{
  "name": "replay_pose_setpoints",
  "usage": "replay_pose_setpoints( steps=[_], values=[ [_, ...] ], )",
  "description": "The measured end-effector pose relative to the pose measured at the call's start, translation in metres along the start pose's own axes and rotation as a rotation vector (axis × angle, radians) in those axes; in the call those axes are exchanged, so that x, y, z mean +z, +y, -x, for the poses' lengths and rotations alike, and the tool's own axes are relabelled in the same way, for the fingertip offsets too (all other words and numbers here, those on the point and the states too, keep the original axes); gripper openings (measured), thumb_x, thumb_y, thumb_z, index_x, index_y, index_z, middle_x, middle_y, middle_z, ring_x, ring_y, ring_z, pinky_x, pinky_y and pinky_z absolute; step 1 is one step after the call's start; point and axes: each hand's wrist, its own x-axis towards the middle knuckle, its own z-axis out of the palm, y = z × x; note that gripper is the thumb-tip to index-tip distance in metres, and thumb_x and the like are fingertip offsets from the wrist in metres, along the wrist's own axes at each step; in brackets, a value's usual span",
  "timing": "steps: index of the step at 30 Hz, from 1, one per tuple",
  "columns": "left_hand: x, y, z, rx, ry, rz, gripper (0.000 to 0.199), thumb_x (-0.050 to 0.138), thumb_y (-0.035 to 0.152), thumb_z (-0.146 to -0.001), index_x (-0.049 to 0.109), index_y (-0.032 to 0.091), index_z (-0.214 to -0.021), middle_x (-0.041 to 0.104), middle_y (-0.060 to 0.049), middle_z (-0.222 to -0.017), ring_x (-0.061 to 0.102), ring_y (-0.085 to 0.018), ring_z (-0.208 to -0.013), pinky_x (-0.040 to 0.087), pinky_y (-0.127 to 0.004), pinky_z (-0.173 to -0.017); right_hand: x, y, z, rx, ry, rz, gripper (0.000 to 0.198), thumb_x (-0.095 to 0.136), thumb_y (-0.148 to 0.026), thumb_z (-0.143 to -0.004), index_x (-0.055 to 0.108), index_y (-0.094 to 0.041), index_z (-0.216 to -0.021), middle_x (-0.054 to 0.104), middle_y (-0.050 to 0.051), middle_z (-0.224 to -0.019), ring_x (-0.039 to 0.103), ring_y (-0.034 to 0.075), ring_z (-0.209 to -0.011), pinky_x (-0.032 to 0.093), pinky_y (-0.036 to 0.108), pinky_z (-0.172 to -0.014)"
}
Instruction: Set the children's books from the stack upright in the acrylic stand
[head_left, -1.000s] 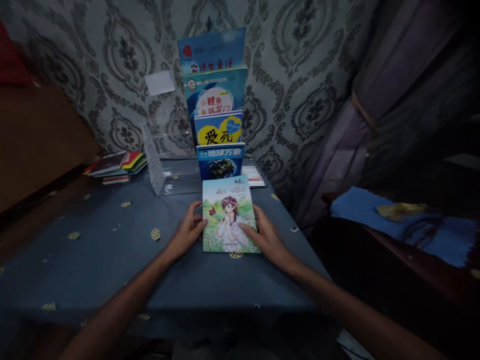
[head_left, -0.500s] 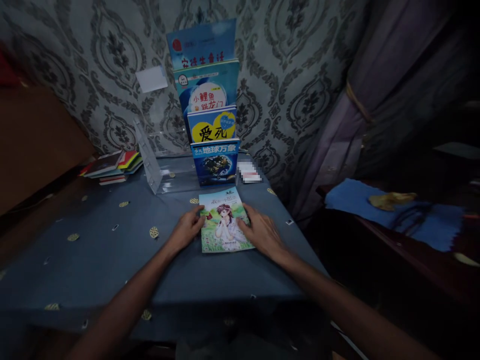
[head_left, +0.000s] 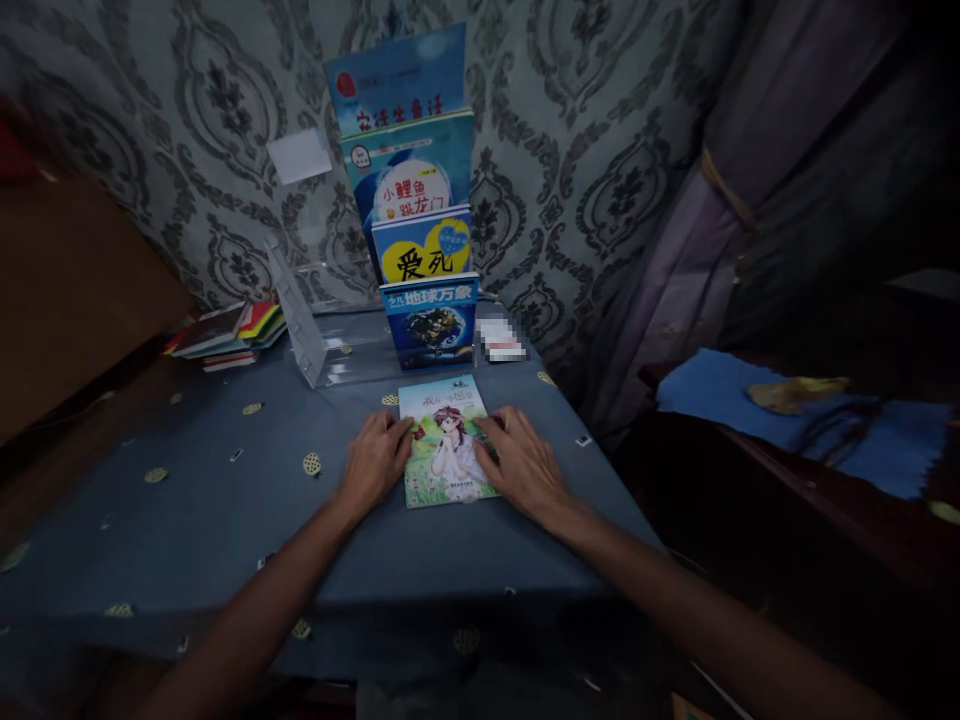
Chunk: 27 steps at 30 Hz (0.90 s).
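A paperback book with a drawn figure on its light green and blue cover lies on the table in front of the rack. My left hand grips its left edge, the fingers curled and the thumb at the cover's side. On the opposite edge, my right hand has its thumb over the cover and its fingers bent down along the side. Just behind stands a clear stepped rack with several upright books, the front one a blue book with a globe picture.
A stack of books lies at the left of the table. Right of the rack is a small blurred white item. A blue cloth covers part of a dark surface on the right, past the table edge. A purple curtain hangs behind.
My left hand has shifted slightly, its fingers now more bent beside the book. My right fingers have curled further down the right edge. The book stays in about the same place.
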Motion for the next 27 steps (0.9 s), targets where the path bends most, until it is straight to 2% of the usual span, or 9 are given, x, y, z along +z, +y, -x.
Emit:
replay_pose_setpoints(
  steps=[3, 5, 8, 12, 15, 18, 22, 27],
  values=[
    [0.003, -0.005, -0.001, 0.075, 0.019, 0.033, 0.034, 0.047, 0.028, -0.100, 0.069, 0.022, -0.125, 0.067, -0.011, -0.132, 0.063, -0.027, -0.120, 0.052, -0.042, -0.101, 0.004, 0.002, -0.003, -0.178, -0.012, -0.034, 0.039, 0.045, -0.021, -0.099, 0.065, -0.019, -0.133, 0.061, 0.017, -0.140, 0.055, 0.034, -0.128, 0.047, 0.053, -0.105],
    [0.006, -0.009, -0.004, 0.094, -0.008, 0.062, 0.038, 0.046, 0.027, -0.100, 0.065, 0.021, -0.132, 0.062, -0.012, -0.143, 0.060, -0.028, -0.129, 0.049, -0.046, -0.107, 0.008, -0.001, -0.011, -0.330, -0.086, -0.064, 0.045, 0.044, -0.016, -0.098, 0.059, -0.020, -0.140, 0.058, 0.015, -0.148, 0.050, 0.031, -0.138, 0.038, 0.055, -0.115],
    [0.010, -0.020, -0.012, 0.115, -0.055, 0.088, 0.043, 0.045, 0.027, -0.100, 0.058, 0.020, -0.140, 0.057, -0.013, -0.150, 0.055, -0.028, -0.137, 0.046, -0.049, -0.112, 0.017, -0.011, -0.033, -0.501, -0.201, -0.091, 0.044, 0.043, -0.015, -0.098, 0.058, -0.017, -0.140, 0.060, 0.014, -0.147, 0.051, 0.026, -0.140, 0.032, 0.053, -0.121],
    [0.017, -0.041, -0.027, 0.163, -0.083, 0.148, 0.049, 0.040, 0.018, -0.097, 0.054, 0.016, -0.144, 0.053, -0.015, -0.154, 0.050, -0.027, -0.143, 0.042, -0.050, -0.117, 0.029, -0.030, -0.067, -0.596, -0.229, -0.115, 0.036, 0.043, -0.018, -0.100, 0.063, -0.018, -0.131, 0.067, 0.012, -0.138, 0.057, 0.023, -0.135, 0.035, 0.050, -0.121],
    [0.022, -0.059, -0.037, 0.222, -0.070, 0.212, 0.054, 0.038, 0.013, -0.094, 0.050, 0.016, -0.147, 0.056, -0.016, -0.150, 0.052, -0.026, -0.141, 0.041, -0.050, -0.118, 0.035, -0.036, -0.084, -0.601, -0.232, -0.162, 0.034, 0.044, -0.022, -0.102, 0.065, -0.021, -0.129, 0.069, 0.009, -0.136, 0.057, 0.022, -0.135, 0.035, 0.049, -0.122],
    [0.025, -0.067, -0.043, 0.239, -0.038, 0.276, 0.052, 0.035, 0.015, -0.097, 0.047, 0.016, -0.148, 0.062, -0.016, -0.143, 0.060, -0.025, -0.133, 0.046, -0.048, -0.114, 0.038, -0.034, -0.092, -0.584, -0.249, -0.228, 0.035, 0.045, -0.023, -0.103, 0.064, -0.020, -0.132, 0.064, 0.010, -0.144, 0.052, 0.021, -0.140, 0.034, 0.047, -0.123],
    [0.022, -0.060, -0.046, 0.172, -0.032, 0.301, 0.044, 0.036, 0.029, -0.105, 0.045, 0.017, -0.146, 0.064, -0.015, -0.141, 0.061, -0.025, -0.130, 0.048, -0.047, -0.111, 0.038, -0.025, -0.097, -0.494, -0.255, -0.239, 0.040, 0.048, -0.026, -0.102, 0.059, -0.015, -0.139, 0.057, 0.014, -0.151, 0.048, 0.023, -0.145, 0.033, 0.047, -0.124],
    [0.016, -0.046, -0.044, 0.108, -0.063, 0.177, 0.043, 0.047, 0.039, -0.104, 0.048, 0.020, -0.142, 0.065, -0.014, -0.138, 0.061, -0.028, -0.128, 0.049, -0.049, -0.108, 0.034, 0.002, -0.097, -0.343, -0.232, -0.179, 0.047, 0.048, -0.033, -0.102, 0.056, -0.012, -0.144, 0.052, 0.018, -0.154, 0.044, 0.028, -0.147, 0.032, 0.051, -0.124]
  ],
)
